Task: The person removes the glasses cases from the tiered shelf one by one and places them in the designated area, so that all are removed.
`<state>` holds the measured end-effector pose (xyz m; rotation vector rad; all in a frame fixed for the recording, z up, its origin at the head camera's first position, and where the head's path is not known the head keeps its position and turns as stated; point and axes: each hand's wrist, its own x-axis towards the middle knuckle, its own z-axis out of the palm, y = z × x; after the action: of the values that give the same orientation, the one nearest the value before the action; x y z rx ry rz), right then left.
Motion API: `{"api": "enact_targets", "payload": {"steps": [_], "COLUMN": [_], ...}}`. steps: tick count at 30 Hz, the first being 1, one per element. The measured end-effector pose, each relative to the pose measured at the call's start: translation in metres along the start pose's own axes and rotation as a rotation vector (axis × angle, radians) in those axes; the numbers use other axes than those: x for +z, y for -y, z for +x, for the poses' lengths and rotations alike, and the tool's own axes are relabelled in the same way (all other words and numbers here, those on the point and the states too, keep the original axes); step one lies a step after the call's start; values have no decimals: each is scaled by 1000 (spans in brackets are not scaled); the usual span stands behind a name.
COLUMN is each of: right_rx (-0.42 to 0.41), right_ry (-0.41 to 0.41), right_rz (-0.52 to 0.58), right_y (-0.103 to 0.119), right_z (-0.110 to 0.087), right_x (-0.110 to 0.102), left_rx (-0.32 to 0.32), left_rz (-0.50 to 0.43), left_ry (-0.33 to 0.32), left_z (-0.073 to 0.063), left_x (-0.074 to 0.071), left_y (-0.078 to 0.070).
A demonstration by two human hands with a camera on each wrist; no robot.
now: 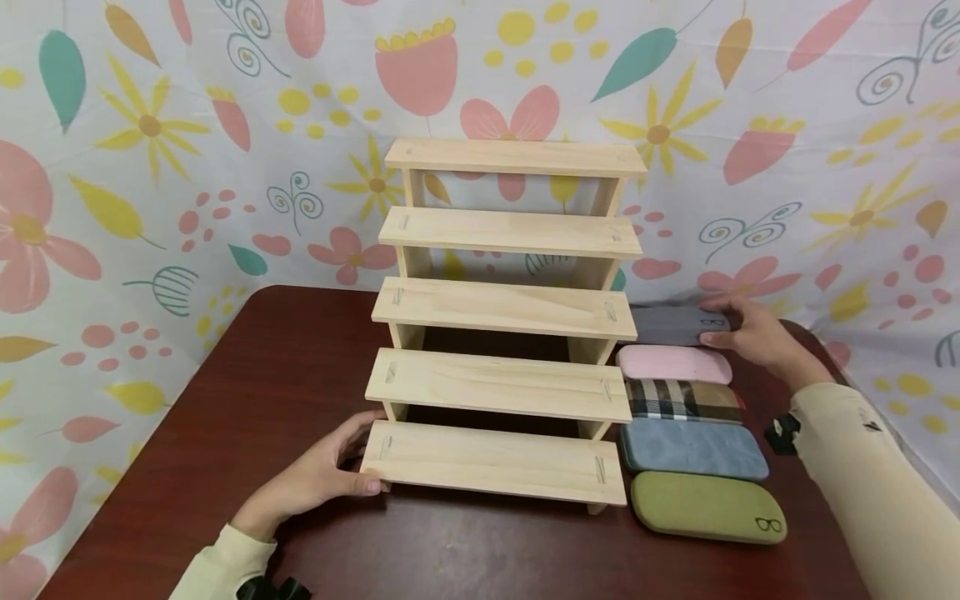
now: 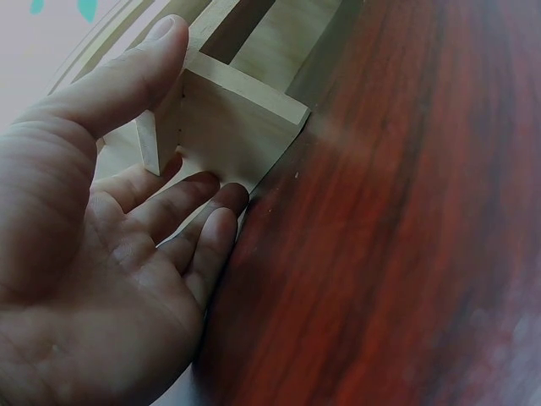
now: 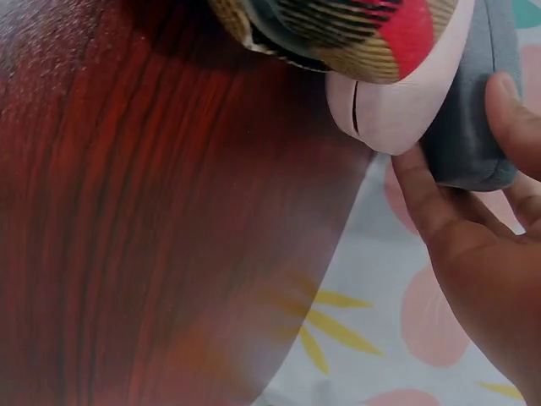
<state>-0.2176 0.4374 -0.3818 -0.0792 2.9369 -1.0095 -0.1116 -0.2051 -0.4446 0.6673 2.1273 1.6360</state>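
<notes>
A pale wooden stepped rack (image 1: 504,307) stands on the dark red-brown table, its shelves rising toward the back. My left hand (image 1: 330,467) holds the left end of its lowest shelf, thumb at the front and fingers behind. In the left wrist view those fingers (image 2: 203,199) reach the rack's side panel (image 2: 232,123). At the back right, my right hand (image 1: 757,337) grips the right end of a grey glasses case (image 1: 671,325). The right wrist view has the thumb on one face of this grey case (image 3: 465,127) and the other fingers around its end, partly hidden.
In front of the grey case lie a pink case (image 1: 673,364), a plaid case (image 1: 686,400), a blue case (image 1: 693,448) and a green case (image 1: 708,507) with a glasses print, in a column beside the rack. A flower-patterned cloth (image 1: 225,167) hangs behind the table (image 1: 465,550).
</notes>
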Motion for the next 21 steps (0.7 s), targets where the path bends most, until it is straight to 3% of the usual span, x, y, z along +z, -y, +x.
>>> {"api": "enact_targets", "payload": {"steps": [4,10,16,21], "right_rx": [20,57,9,-14], "right_ry": [87,202,193,183], "right_rz": [-3,83,-87,-153], "right_y": [-3,1,10,15], "right_z": [3,10,19,23], "right_x": [-2,7,15,14], "left_rx": [2,-2,10,1], "left_rz": [5,8,-6,-1], "left_ry": [5,-17,-15,-8], "left_z": [-2,-15,-20,-20], "left_x": [0,-3,-4,-5], "left_y": [-1,-3,-4,-6]}}
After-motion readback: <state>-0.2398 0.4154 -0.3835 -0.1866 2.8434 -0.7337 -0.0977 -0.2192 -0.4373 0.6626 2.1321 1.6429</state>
